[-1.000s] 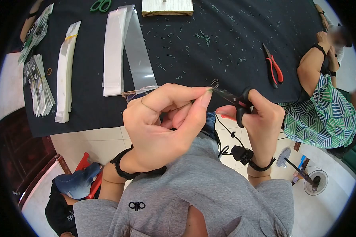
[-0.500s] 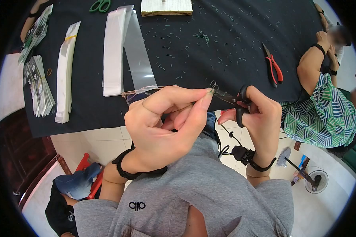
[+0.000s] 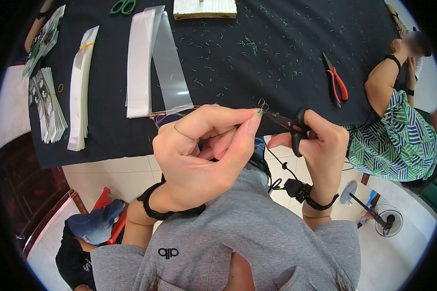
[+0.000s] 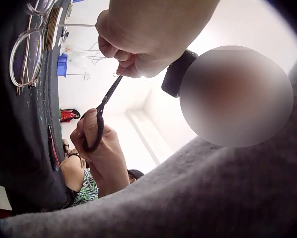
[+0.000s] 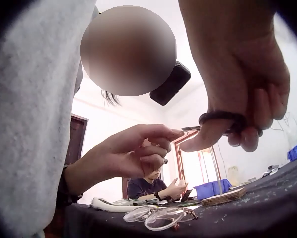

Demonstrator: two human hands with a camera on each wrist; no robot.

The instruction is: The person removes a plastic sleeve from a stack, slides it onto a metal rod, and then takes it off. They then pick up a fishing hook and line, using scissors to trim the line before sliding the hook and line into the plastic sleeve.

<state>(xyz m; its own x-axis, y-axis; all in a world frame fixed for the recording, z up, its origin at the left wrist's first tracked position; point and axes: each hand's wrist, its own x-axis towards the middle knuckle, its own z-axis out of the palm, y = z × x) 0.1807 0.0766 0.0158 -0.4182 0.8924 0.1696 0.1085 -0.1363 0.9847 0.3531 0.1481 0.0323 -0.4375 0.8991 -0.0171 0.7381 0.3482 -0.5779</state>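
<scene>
Between thumb and forefinger my left hand [image 3: 204, 150] pinches a small wire piece [image 3: 263, 104] whose thin curved loops stick up past the fingertips. My right hand [image 3: 325, 145] holds black-handled scissors [image 3: 298, 127], fingers through the handles, with the blades pointing left at the wire piece. In the left wrist view the scissors [image 4: 105, 101] reach up to the pinching fingertips. Whether the blades touch the wire I cannot tell. Behind my left hand lie clear-lensed glasses [image 4: 27, 58], also seen as glasses [image 5: 163, 218] on the table.
Clear plastic sleeves [image 3: 143, 63], a banded white stack [image 3: 82, 87] and printed cards [image 3: 48, 106] lie left on the black cloth. Red-handled pliers [image 3: 336, 81] lie right, green scissors [image 3: 124, 7] and a wooden block [image 3: 205, 8] far back. Green clippings are scattered mid-table. Another person sits right.
The scissors and right hand shifted slightly left, then right again; the blades look more closed together than half a second ago. The left hand has barely moved.
</scene>
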